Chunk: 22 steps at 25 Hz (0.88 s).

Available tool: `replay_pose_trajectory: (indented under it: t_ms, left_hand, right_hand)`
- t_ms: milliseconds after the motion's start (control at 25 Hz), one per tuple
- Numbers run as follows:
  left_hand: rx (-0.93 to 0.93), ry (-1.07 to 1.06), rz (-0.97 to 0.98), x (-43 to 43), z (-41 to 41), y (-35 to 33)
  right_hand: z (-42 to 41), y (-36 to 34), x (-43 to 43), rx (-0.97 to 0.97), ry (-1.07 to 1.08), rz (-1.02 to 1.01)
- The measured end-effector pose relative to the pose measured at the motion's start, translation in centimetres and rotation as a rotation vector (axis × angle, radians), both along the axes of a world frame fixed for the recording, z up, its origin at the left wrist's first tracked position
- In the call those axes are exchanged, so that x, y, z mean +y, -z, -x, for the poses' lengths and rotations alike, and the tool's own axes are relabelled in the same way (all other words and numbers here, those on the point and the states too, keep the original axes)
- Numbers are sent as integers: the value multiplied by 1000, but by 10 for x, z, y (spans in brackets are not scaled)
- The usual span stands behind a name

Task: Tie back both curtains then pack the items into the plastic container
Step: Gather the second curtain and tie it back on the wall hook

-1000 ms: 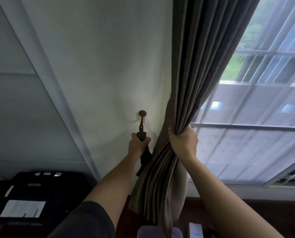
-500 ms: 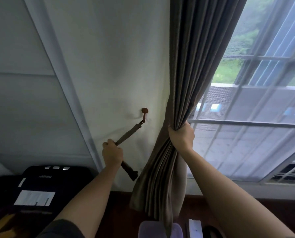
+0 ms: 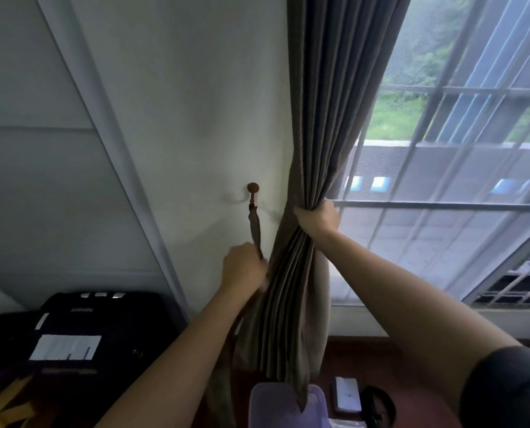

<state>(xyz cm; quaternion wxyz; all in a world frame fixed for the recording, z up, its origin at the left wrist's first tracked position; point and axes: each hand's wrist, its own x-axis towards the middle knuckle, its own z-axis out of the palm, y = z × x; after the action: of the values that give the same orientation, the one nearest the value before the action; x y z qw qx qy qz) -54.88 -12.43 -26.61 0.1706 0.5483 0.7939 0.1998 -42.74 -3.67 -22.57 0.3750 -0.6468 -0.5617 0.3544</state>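
Our right hand (image 3: pixel 317 222) clenches the gathered curtain (image 3: pixel 334 118) so our left hand (image 3: pixel 243 267), gripping the hook-hung tieback (image 3: pixel 254 223), can wrap it.

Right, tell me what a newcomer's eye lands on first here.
The dark pleated curtain down the middle stands out, bunched tight in the right hand against the bright barred window on the right. Just left of it, the left hand grips a tieback strap that hangs from a round brown wall hook. At the bottom edge, a pale plastic container sits below the curtain's hem.
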Motion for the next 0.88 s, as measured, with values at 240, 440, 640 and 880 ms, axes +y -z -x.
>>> replay_pose_trajectory:
  t_ms: [240, 440, 640, 880]
  left_hand:
    - [73, 55, -68, -23, -75, -18]
    - [-135, -14, -269, -33, -76, -11]
    - [-132, -35, -314, -17, -115, 1]
    - [-227, -97, -634, -11, -125, 30]
  right_hand:
    - [3, -11, 3, -12, -45, 99]
    - [3, -15, 4, -83, -80, 116]
    - [6, -20, 6, -103, -65, 104]
    - [6, -20, 9, -118, -69, 73]
